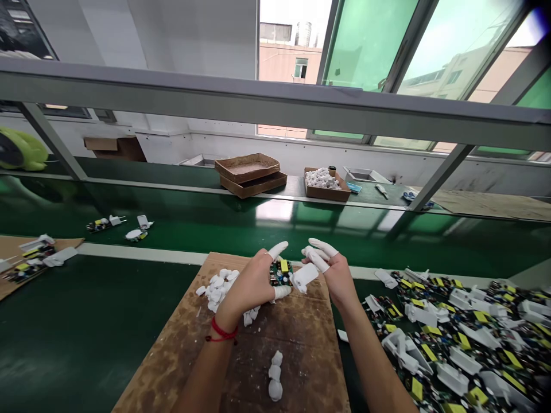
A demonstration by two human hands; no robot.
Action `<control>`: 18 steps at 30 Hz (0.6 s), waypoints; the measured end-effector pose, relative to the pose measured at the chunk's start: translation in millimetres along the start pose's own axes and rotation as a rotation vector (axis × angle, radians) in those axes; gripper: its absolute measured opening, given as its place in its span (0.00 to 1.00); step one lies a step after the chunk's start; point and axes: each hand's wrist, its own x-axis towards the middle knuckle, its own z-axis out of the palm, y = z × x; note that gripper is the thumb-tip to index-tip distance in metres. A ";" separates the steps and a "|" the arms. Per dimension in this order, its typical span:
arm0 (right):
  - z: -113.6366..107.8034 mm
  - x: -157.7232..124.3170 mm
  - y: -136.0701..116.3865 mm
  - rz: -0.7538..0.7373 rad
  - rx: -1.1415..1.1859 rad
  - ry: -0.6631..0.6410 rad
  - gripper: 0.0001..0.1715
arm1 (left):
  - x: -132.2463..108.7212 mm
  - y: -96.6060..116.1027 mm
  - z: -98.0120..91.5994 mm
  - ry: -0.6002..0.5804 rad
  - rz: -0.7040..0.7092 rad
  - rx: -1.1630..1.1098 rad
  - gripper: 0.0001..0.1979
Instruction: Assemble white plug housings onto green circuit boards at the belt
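My left hand (253, 278) holds a small green circuit board (280, 273) with a yellow component between thumb and fingers, above the cardboard sheet. A white plastic plug housing (305, 276) sits at the board's right end. My right hand (333, 269) is just above and right of the housing, its fingers stretched out and apart, with nothing visible held. White covers sheathe several fingertips on both hands. Under and beside my left wrist lies a pile of soft-looking white lumps (221, 285). A short row of white lumps (275, 376) rests nearer me on the stained cardboard (301, 350).
A large heap of circuit boards with white housings (456, 332) spreads at right. More boards (37, 258) lie on cardboard at left, and a few (105, 222) on the green belt (193, 221). Brown trays (249, 172) and a box of white pieces (325, 184) stand behind, below a metal rail (275, 103).
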 end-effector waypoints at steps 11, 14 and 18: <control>-16.1 -11.4 -16.9 -0.159 0.018 -0.413 0.11 | -5.5 11.9 -9.9 -0.333 0.050 -0.388 0.52; -19.1 -16.8 -22.9 -0.211 -0.026 -0.534 0.12 | -7.1 8.2 -12.2 -0.412 0.065 -0.514 0.55; -20.6 -19.7 -27.3 -0.231 -0.129 -0.681 0.13 | -6.3 1.5 -12.4 -0.418 0.092 -0.564 0.56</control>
